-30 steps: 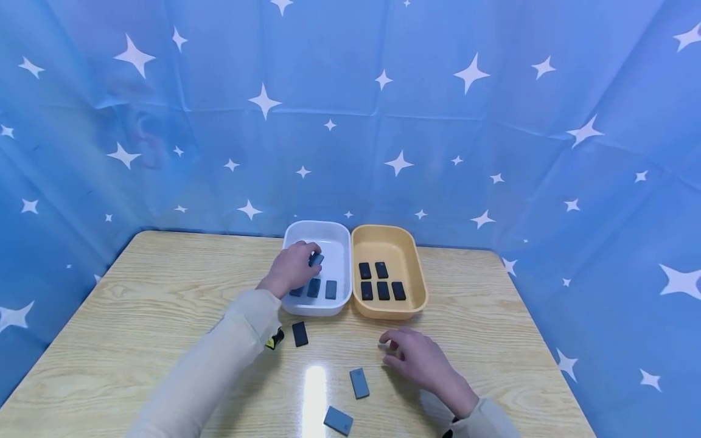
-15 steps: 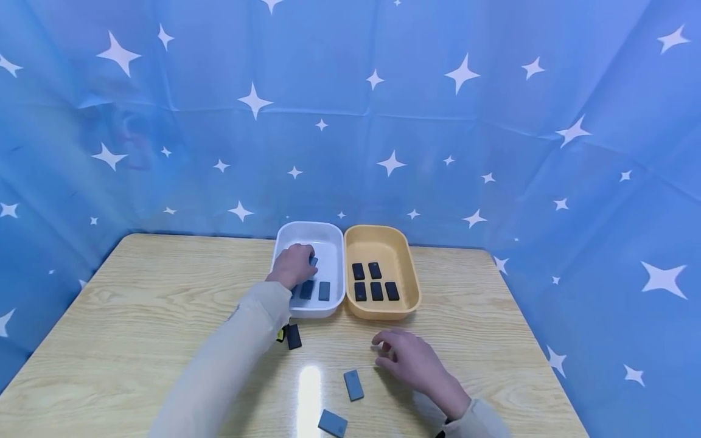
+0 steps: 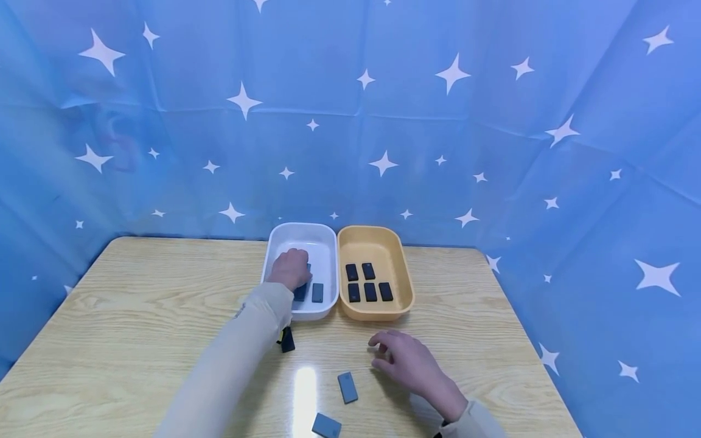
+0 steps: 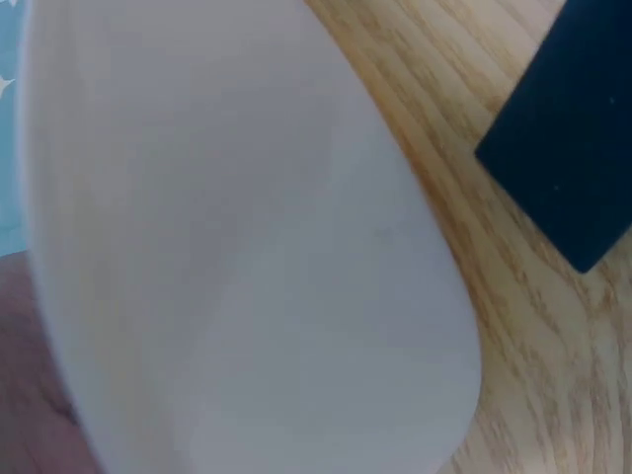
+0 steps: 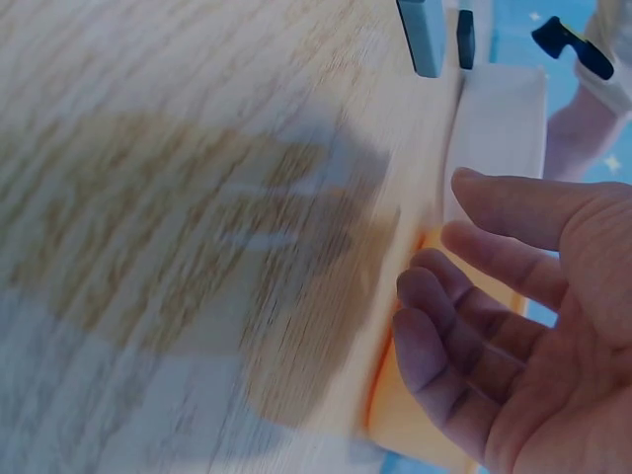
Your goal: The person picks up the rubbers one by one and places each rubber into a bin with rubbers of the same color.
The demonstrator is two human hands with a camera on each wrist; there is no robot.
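The left hand [image 3: 290, 269] is reaching into the shallow white plastic bin [image 3: 313, 316], its fingers curling and pinching a small, flat, blue-grey rectangular block [image 3: 309, 266] against the thumb. Only a sliver of that block is showing, above the white bin's floor; whether it is touching the floor I cannot tell. The left wrist view is showing mostly the bin's wall, hiding the fingertips.

The right hand [image 3: 408, 362] is hovering over the pale wood-grain table [image 3: 465, 340], nearer the person than the white bin and to its right. Its fingers are bending loosely, with the thumb standing apart from them across an open gap.

The left arm, in an off-white sleeve [image 3: 224, 365], is stretching forward to the white bin; the right forearm is angling inward.

Inside the white bin, two more blue-grey blocks [image 3: 317, 292] are lying near the front. Just right of it, a yellow-orange plastic bin [image 3: 383, 316] is holding five black rectangular blocks [image 3: 370, 292]. In front of the white bin, a loose black block [image 3: 287, 340] is lying close by, and two loose blue-grey blocks [image 3: 347, 387] are lying farther toward the person.
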